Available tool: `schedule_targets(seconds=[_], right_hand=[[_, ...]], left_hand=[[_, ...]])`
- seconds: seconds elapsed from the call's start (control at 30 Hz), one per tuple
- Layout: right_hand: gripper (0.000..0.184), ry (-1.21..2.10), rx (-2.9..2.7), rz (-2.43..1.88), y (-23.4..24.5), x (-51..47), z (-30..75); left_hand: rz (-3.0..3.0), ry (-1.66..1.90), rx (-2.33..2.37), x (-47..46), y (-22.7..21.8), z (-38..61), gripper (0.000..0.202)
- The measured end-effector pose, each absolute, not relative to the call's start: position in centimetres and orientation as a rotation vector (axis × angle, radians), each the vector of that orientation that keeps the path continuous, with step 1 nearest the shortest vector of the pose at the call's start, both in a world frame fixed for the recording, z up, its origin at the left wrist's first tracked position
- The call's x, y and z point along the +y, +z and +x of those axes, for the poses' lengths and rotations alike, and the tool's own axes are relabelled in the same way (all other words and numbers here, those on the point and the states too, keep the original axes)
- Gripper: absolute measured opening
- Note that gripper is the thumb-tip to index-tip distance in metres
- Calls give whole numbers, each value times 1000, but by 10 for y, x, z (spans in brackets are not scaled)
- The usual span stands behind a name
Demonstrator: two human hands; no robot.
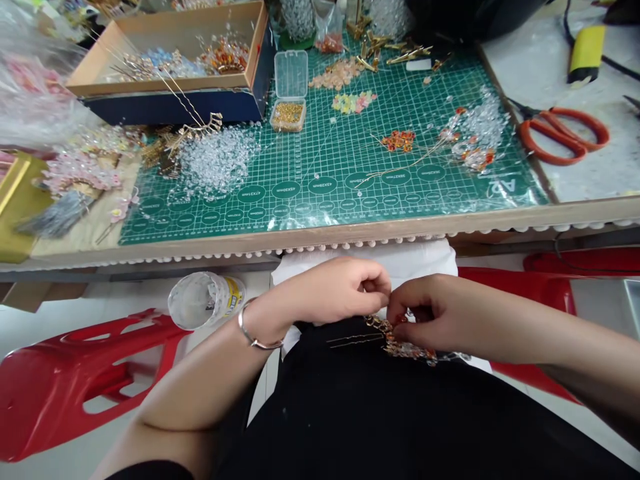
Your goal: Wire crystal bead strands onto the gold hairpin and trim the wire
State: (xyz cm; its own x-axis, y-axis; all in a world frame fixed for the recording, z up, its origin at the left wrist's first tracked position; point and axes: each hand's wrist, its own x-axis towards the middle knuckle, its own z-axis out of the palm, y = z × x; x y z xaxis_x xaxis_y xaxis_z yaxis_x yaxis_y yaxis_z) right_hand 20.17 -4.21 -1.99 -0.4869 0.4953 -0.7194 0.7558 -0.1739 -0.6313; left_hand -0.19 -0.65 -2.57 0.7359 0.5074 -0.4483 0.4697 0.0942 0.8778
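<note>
Over my black-clothed lap, my right hand (425, 310) pinches a gold-wire hairpin ornament with orange and clear beads (400, 340). Two thin gold pin prongs (355, 341) stick out to its left. My left hand (340, 290) meets my right at the ornament's upper edge, its fingers curled together. Whether those fingertips hold a wire is hidden behind the fingers. A silver bangle (255, 328) circles my left wrist.
Beyond my hands, a table edge (320, 230) fronts a green cutting mat (330, 177) holding loose clear beads (215, 160), beaded sprays and gold pieces. Orange-handled scissors (563, 133) lie at the right. A cardboard box (165, 53) stands at the back. Red stools (75, 387) flank me.
</note>
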Motion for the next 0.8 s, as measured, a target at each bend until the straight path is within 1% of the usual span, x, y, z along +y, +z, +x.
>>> schedule_targets(seconds=[0.07,0.13,0.23,0.33,0.43,0.6,0.7,0.8], right_hand=[[11,-1736,1873,1468,-24,-42,202],[16,-1771,1885,1490,-31,-43,205],[19,-1814,1882,1543,-39,-44,209],[20,-1838,1906,1642,-38,-45,209],[24,-1768,1952,1824,-29,-46,204],[18,-1593,2159,2010,-18,-45,201],[17,-1613,2194,2071,-19,-44,206],[16,-1674,2161,2109,-23,-43,211]], left_hand=[[1943,35,836,-8,-11,-2,13],[2209,39,856,-16,-4,-2,18],[2412,24,933,-33,-5,-3,19],[2517,139,1019,-46,-11,-2,18],[2582,335,1118,-53,-14,1,18],[2457,513,1146,-52,-10,4,19],[2312,548,1179,-51,-9,3,17],[2238,505,1227,-50,-8,2,15]])
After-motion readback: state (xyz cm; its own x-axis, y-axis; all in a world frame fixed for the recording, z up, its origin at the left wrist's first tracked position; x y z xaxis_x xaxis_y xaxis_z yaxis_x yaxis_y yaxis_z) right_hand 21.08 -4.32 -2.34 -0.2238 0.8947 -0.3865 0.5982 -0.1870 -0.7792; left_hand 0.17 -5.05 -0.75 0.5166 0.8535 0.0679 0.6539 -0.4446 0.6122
